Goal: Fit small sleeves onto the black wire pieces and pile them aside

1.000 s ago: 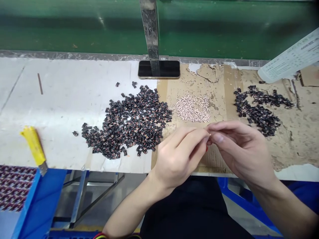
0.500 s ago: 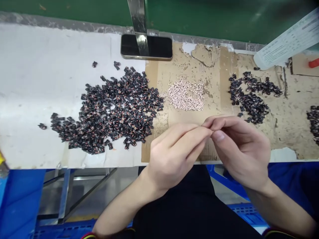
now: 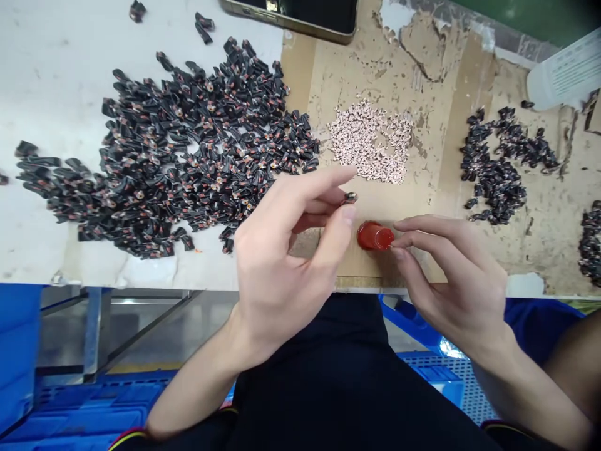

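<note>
Between the thumb and fingers of my left hand (image 3: 295, 250) is a small black part (image 3: 350, 198) with a light metallic end; the index finger is raised off it. My right hand (image 3: 451, 275) is closed in a pinch at the thumb and index tips, and whatever tiny piece they hold is too small to make out. Those tips are right beside a small red round-topped object (image 3: 375, 236) at the table's near side. Past my hands lies a patch of tiny pinkish pieces (image 3: 370, 144). A large heap of black parts (image 3: 201, 150) spreads out on the left.
Smaller clusters of dark parts (image 3: 498, 169) lie to the right, another (image 3: 590, 244) at the right edge. A phone (image 3: 300, 14) is at the back, and a translucent white container (image 3: 566, 72) stands back right. Worn cardboard (image 3: 432, 169) covers part of the table. Blue crates are below.
My hands were together at the fingertips and have moved apart, the left one leftward. The red object between them has come into sight. The view has shifted closer to the table.
</note>
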A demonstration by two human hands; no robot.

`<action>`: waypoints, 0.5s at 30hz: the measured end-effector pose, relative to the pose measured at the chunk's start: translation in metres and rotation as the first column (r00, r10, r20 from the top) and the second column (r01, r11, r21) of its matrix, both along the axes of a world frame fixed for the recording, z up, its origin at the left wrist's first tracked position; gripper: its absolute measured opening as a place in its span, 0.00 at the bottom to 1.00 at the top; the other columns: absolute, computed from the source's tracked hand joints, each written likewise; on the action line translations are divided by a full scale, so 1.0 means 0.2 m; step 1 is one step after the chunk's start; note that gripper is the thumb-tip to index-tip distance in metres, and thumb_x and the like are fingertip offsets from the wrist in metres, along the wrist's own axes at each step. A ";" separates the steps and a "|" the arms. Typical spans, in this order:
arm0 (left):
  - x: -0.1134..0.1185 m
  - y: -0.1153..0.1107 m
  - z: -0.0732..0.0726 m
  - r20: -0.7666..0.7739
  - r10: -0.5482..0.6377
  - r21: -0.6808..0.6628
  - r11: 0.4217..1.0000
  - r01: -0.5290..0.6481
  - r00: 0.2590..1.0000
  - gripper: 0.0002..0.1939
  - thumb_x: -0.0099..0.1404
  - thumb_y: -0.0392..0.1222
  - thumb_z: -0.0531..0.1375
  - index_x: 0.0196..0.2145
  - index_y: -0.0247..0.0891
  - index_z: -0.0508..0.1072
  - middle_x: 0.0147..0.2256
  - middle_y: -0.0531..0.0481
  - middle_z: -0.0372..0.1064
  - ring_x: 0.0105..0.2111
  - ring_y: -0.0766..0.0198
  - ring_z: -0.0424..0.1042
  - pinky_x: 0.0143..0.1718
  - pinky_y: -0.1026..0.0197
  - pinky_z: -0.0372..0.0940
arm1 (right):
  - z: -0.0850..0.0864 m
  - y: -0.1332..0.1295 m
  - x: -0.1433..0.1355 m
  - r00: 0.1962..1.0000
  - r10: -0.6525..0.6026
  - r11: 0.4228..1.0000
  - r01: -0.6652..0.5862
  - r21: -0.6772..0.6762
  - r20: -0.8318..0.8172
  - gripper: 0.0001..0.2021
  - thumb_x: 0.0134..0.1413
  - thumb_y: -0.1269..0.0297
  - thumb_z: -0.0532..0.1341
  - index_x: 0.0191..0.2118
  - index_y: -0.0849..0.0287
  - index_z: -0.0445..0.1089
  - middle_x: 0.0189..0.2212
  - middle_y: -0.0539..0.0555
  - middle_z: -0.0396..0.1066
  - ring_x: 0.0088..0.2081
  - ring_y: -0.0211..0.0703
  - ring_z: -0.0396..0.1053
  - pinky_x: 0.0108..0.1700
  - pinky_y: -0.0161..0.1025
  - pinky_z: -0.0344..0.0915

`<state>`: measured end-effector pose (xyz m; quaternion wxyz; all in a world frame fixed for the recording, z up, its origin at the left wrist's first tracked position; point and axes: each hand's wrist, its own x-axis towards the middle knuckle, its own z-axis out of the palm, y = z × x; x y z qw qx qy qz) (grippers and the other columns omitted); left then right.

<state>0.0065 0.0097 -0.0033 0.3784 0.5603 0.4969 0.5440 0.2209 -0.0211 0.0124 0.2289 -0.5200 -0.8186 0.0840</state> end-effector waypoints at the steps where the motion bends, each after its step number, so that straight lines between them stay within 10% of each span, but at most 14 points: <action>1: 0.00 0.00 0.01 -0.002 0.002 -0.017 1.000 -0.002 1.000 0.14 0.70 0.31 0.67 0.50 0.45 0.80 0.42 0.53 0.79 0.37 0.65 0.80 0.40 0.62 0.81 | 0.00 0.00 0.00 1.000 0.009 1.000 -0.009 0.003 0.010 0.18 0.60 0.77 0.66 0.52 0.49 0.72 0.48 0.57 0.79 0.49 0.53 0.79 0.51 0.52 0.75; 10: -0.01 0.01 -0.02 -0.003 0.018 0.093 0.995 -0.017 1.000 0.08 0.70 0.33 0.67 0.45 0.42 0.80 0.43 0.52 0.81 0.39 0.64 0.82 0.41 0.64 0.81 | 0.01 0.00 0.01 0.997 0.050 0.999 -0.050 0.006 0.051 0.19 0.59 0.77 0.67 0.52 0.49 0.73 0.50 0.57 0.79 0.49 0.56 0.78 0.50 0.54 0.74; 15: 0.00 -0.01 0.02 0.133 -0.111 -0.069 0.990 0.121 0.985 0.09 0.69 0.29 0.66 0.42 0.41 0.83 0.41 0.51 0.82 0.37 0.64 0.83 0.40 0.65 0.82 | 0.07 -0.01 -0.02 0.944 -0.190 0.972 0.141 -0.190 -0.271 0.09 0.61 0.73 0.68 0.44 0.50 0.76 0.44 0.55 0.79 0.47 0.52 0.78 0.52 0.52 0.75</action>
